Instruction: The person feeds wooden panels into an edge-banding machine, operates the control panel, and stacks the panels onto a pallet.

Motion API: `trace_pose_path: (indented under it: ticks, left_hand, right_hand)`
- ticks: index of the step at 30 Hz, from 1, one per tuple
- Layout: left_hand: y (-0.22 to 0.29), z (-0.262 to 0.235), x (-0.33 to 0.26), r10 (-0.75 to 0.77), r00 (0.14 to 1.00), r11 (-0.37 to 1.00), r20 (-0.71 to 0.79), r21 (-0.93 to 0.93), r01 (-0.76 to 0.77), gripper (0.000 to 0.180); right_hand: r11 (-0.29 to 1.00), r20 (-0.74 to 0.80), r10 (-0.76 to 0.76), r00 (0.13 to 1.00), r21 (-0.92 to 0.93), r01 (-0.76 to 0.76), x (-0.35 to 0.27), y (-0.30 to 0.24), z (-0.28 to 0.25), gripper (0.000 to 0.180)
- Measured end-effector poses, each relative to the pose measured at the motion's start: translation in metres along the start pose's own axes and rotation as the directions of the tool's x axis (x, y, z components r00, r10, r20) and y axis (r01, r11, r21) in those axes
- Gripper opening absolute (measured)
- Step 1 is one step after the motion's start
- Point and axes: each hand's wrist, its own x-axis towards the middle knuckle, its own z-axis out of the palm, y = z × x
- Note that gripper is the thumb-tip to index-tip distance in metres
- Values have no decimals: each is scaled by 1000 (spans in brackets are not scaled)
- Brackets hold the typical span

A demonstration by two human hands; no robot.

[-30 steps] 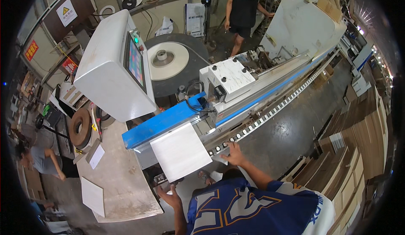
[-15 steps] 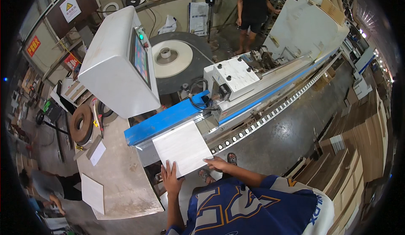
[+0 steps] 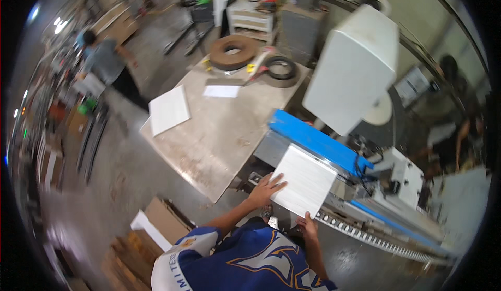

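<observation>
A white rectangular panel lies flat on the machine's infeed, its far edge against the blue guide bar. My left hand rests flat on the panel's near left corner, fingers spread. My right hand grips the panel's near edge from below. Both forearms come up from the lower edge, over my blue and white shirt.
A long machine with a roller track runs to the right, with a white control cabinet above it. A worn worktable at the left holds a white panel, a paper sheet and rolls of edge banding. Cardboard boxes sit lower left. Another person stands far left.
The view has swung left, bringing the worktable into sight. My right hand has come off the roller track to the panel's near edge; my left hand stays flat on the panel.
</observation>
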Motion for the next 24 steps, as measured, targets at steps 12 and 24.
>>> trace_pose_path:
  ticks: [12, 24]
  left_hand:
    - [-9, 10, -8, -9, 999, 998, -46, -55, 6, 95]
    - [-17, 41, -6, 107, 975, 990, -195, 114, -85, 49]
  right_hand:
    - [979, 127, 1, 992, -203, 25, 7, -13, -22, 67]
    - [897, 255, 287, 923, -411, -165, 78, -34, -62, 97]
